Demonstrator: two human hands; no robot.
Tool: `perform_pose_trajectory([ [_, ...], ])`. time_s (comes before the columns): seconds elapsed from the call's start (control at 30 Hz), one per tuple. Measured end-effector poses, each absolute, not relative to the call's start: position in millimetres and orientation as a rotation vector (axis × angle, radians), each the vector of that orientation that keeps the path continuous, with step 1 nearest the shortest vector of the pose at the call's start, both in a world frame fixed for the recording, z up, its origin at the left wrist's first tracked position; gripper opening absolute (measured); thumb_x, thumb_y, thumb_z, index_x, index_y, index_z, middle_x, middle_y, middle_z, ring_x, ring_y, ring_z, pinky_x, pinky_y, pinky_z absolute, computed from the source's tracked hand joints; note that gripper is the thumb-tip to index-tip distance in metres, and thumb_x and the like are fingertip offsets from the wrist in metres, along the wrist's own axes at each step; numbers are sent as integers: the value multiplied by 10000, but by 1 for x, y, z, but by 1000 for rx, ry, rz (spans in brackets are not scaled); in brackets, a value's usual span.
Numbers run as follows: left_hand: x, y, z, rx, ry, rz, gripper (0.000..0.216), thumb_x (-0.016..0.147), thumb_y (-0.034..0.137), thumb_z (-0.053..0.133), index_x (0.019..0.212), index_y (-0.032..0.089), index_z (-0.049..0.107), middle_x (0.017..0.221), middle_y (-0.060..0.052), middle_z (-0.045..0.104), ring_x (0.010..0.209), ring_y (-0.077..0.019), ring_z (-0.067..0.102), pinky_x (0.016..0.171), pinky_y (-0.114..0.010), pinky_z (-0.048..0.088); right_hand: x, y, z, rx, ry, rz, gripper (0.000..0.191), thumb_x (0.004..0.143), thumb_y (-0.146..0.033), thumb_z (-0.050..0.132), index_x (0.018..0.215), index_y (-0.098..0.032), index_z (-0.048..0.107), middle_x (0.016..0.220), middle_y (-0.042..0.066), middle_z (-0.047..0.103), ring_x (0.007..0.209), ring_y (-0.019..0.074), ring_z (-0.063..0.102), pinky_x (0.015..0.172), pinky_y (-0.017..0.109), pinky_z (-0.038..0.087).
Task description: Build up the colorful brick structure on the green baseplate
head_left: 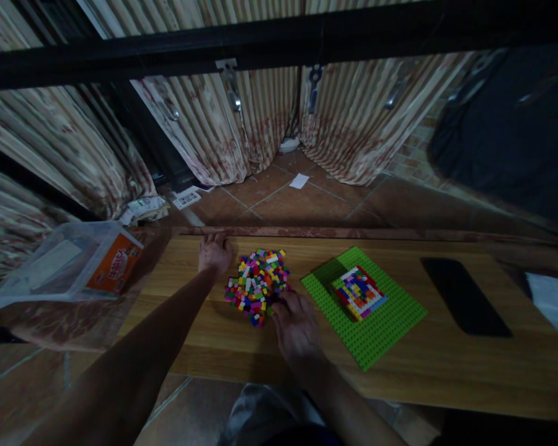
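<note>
A loose heap of small toy building bricks [255, 282] in many colours lies on the wooden table. My left hand [215, 253] rests on the tabletop left of the heap, near the far edge, fingers extended and holding nothing. At the heap's right edge, my right hand [296, 322] reaches down with bent fingers among the bricks; what sits between its fingertips is too small and dark to make out. To the right lies a green baseplate [390, 313], turned at an angle. On it stands a multicoloured block of bricks [360, 292] with white and red along its sides.
A black flat phone-like object [465, 297] lies on the table [325, 371] at the right. Left of the table stands a clear plastic bin [69, 260] with an orange label. Striped curtains [260, 124] hang beyond, and white paper [555, 306] shows at far right.
</note>
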State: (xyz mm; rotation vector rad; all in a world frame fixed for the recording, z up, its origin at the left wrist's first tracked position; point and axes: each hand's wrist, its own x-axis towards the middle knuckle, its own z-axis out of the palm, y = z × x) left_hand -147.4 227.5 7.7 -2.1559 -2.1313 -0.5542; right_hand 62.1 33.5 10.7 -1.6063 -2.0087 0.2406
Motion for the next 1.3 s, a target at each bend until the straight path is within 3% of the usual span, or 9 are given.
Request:
perform_pose_trajectory([
  [0.2,-147,227,8,-2160,-2152,-569,366,882,280,384,1115,153,636,1158,-150,638,1169,-315,515,1051,-469,369,69,24,17,-1445,-1935,408,140,868,-116,586,895,-225,669,1056,54,626,1013,216,524,889,352,439],
  [0.37,-147,228,8,-2177,-2151,-562,378,885,279,371,1114,135,635,1177,-162,631,1176,-315,510,1046,-465,372,72,21,20,-1408,-1963,502,150,872,-95,582,802,-213,645,834,26,646,865,197,539,805,329,418],
  [0.53,-147,229,7,-2157,-2147,-515,392,884,280,379,1151,133,625,1184,-157,635,1178,-315,513,1037,-455,385,73,20,19,-1443,-2013,452,211,864,-106,605,1033,-214,668,941,49,678,916,222,543,812,346,414],
  [0.83,-148,228,6,-2173,-2148,-596,368,874,267,394,1128,148,632,1182,-149,637,1173,-296,520,1057,-456,367,75,17,21,-1473,-2045,398,121,918,-170,568,933,-216,678,880,43,668,898,216,552,825,352,419],
  [0.97,-150,230,6,-2179,-2145,-613,358,873,273,390,1106,161,638,1158,-136,649,1165,-296,525,1054,-464,377,76,14,27,-1443,-1811,574,158,941,-200,531,887,-220,678,871,36,685,879,197,587,816,333,445],
  [1.13,-152,229,10,-2231,-2106,-764,341,881,312,402,1098,185,632,1147,-118,663,1168,-282,546,1087,-452,367,86,4,30,-1381,-1235,993,210,922,-322,546,1008,-225,711,1006,50,725,942,204,651,819,330,502],
  [1.3,-159,221,24,-2095,-2325,-1149,381,889,415,416,1119,191,621,1147,-131,671,1075,-278,619,941,-425,493,102,-9,29,-1337,-889,1138,300,856,-429,608,1003,-199,733,972,67,746,916,226,665,808,348,502],
])
